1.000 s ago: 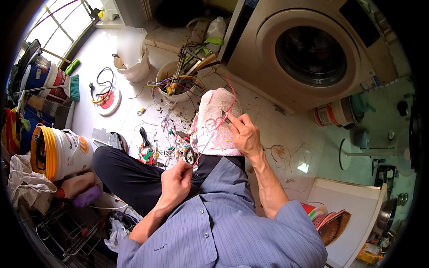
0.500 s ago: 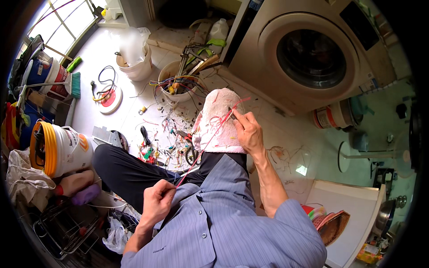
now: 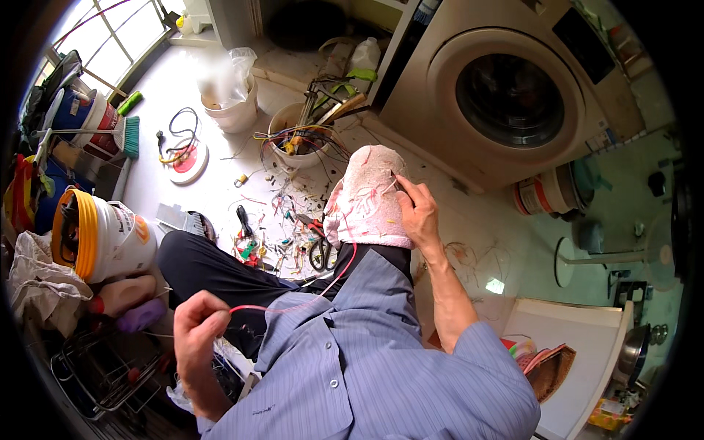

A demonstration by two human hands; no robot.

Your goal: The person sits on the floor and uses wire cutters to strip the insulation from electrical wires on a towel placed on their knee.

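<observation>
A pink towel point(image 3: 370, 172) is draped over my raised knee, with thin strands and small scraps lying on it. My left hand point(image 3: 198, 330), low on the left, pinches the end of a thin red wire point(image 3: 279, 310). From there the wire curves loosely across my shirt and up to the towel. My right hand point(image 3: 419, 216) rests against the towel's right side, its fingers closed around a small dark object whose tip barely shows; its kind is hidden. Left of the towel, red-handled pliers point(image 3: 314, 224) and black-handled scissors point(image 3: 319, 255) lie on the floor.
Wire offcuts and small parts litter the floor beside a bucket of tools and cables point(image 3: 293, 155). A white bucket point(image 3: 231, 110) stands farther back. On the left is a yellow-rimmed bucket point(image 3: 114, 238); a washing machine point(image 3: 440, 103) fills the far right.
My left hand has moved left and slightly down with the wire, which now hangs in a loose curve instead of running straight. My right hand has shifted slightly right and down along the towel.
</observation>
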